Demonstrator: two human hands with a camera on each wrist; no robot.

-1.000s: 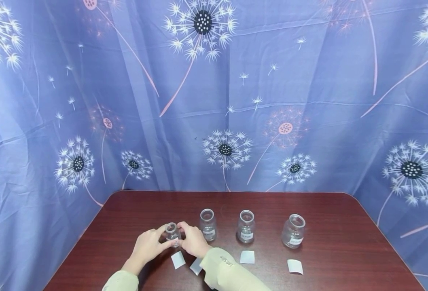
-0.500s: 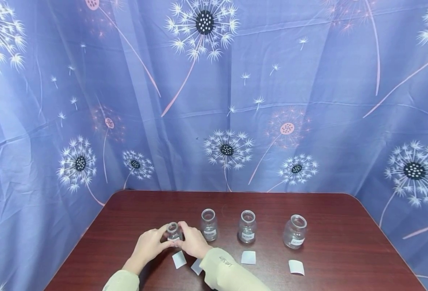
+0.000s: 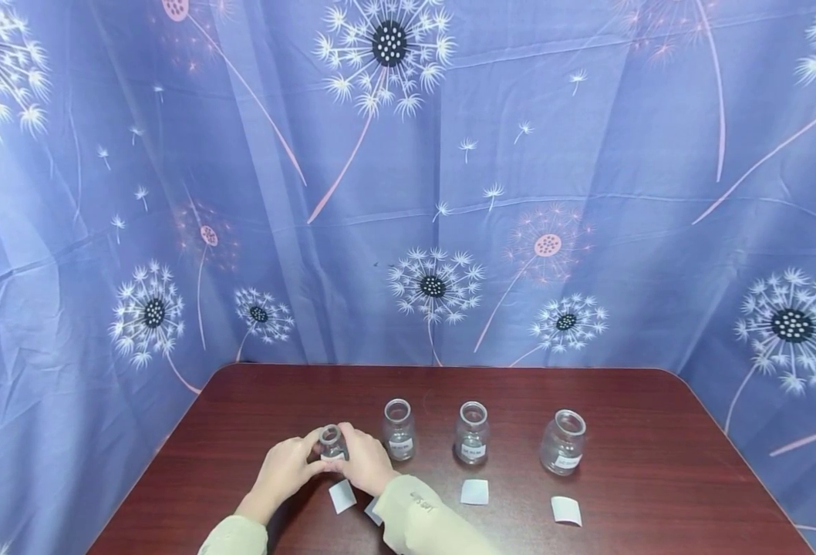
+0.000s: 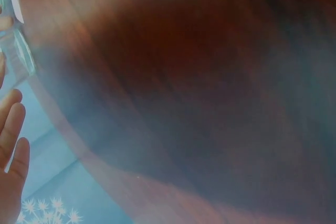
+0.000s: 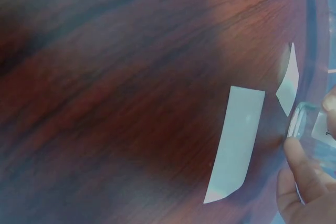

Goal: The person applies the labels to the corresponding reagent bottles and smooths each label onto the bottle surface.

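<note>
A small clear glass jar (image 3: 332, 442) with a white label (image 5: 320, 128) on its front is held between both hands at the left part of the table. My left hand (image 3: 284, 469) grips its left side, thumb reaching across the front. On the other side, my right hand (image 3: 369, 462) grips the jar, thumb low by the label. The jar's lower part is mostly hidden behind the hands. In the left wrist view, part of the jar (image 4: 22, 55) and a few fingers show at the left edge. Whether its base touches the table cannot be told.
Three labelled glass jars stand to the right: one beside my right hand (image 3: 399, 432), a middle jar (image 3: 473, 433) and a wider jar (image 3: 563, 443). White paper pieces (image 3: 342, 496) (image 3: 474, 492) (image 3: 566, 510) lie in front; another (image 3: 374, 511) is partly under the right sleeve. A patterned curtain (image 3: 352, 308) hangs behind the table.
The right hand and sleeve have shifted very slightly, and the right thumb covers more of the jar's label than a second ago. Both hands keep their hold on the jar.
</note>
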